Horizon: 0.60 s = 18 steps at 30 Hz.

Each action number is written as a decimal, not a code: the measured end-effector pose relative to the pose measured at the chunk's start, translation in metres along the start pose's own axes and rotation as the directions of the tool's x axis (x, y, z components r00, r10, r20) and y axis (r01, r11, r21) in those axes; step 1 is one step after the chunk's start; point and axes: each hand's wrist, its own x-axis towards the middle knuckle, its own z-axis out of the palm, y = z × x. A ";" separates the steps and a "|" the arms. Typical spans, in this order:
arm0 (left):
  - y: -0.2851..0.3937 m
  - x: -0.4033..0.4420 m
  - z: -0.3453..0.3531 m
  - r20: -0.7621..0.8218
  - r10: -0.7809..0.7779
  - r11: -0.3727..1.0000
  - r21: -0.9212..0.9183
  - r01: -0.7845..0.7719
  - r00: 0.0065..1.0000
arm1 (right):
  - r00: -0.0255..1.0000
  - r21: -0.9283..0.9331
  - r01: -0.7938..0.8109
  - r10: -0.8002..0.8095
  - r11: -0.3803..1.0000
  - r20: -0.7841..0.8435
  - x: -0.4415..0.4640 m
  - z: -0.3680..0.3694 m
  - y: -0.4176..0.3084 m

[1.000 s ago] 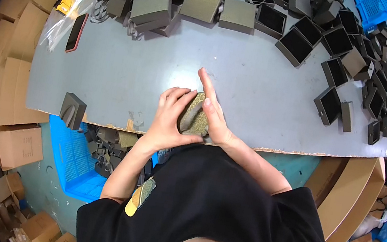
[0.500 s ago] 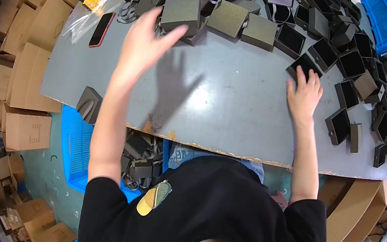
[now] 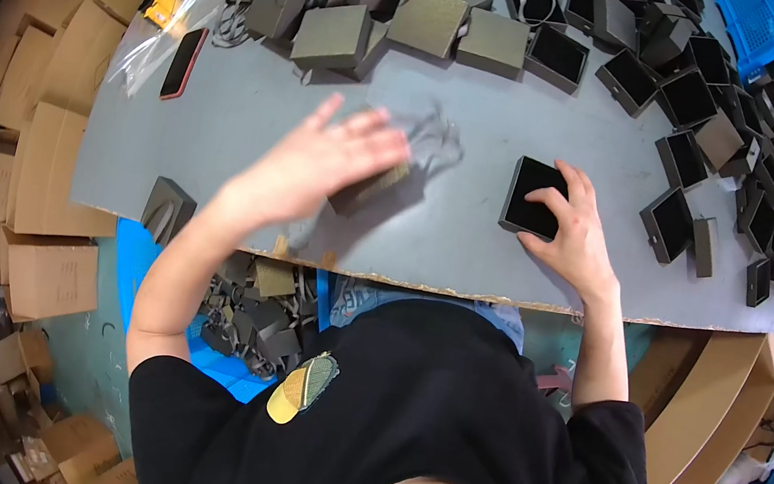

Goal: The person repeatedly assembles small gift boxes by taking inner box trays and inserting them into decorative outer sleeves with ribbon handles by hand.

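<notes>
My right hand grips an open dark box tray by its right side, thumb at the near edge and fingers at the far edge. The tray has a black lining and rests on the table toward the front. My left hand, blurred by motion, is over a small dark box with a grey ribbon and appears to hold it from above. The ribbon is smeared beyond my fingers. How the fingers grip that box is partly hidden.
Closed boxes with ribbons are piled along the back of the grey table. Open black trays crowd the right side. A phone and a yellow object lie at left. A blue crate of boxes stands below the front edge.
My left hand has come down from the pile toward the front, now with a ribboned box under it. My right hand has pulled a tray from the back right toward me.
</notes>
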 end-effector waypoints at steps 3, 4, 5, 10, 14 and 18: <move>0.020 -0.015 0.048 -0.041 0.183 0.982 -0.030 -0.184 0.982 | 0.998 0.049 0.013 -0.017 0.999 0.068 0.003 -0.002 -0.010; 0.024 -0.018 0.048 -0.053 0.208 0.976 -0.061 -0.211 0.977 | 0.996 0.033 0.027 -0.030 0.999 0.083 0.002 0.000 -0.014; 0.029 -0.022 0.045 -0.060 0.127 0.986 -0.096 -0.133 0.990 | 0.995 0.018 0.040 -0.042 0.999 0.095 0.001 0.001 -0.018; 0.089 -0.016 0.027 -0.229 -0.341 0.880 -0.420 0.223 0.912 | 0.996 -0.058 -0.007 0.012 0.998 0.084 -0.011 0.005 -0.030; 0.107 0.022 0.086 -0.364 -0.529 0.843 -0.327 0.427 0.766 | 0.996 -0.094 -0.042 0.048 0.995 0.069 -0.020 0.008 -0.031; 0.095 0.025 0.088 -0.496 -0.682 0.708 -0.631 0.316 0.538 | 0.993 -0.030 -0.081 0.084 0.996 0.081 -0.027 0.008 -0.025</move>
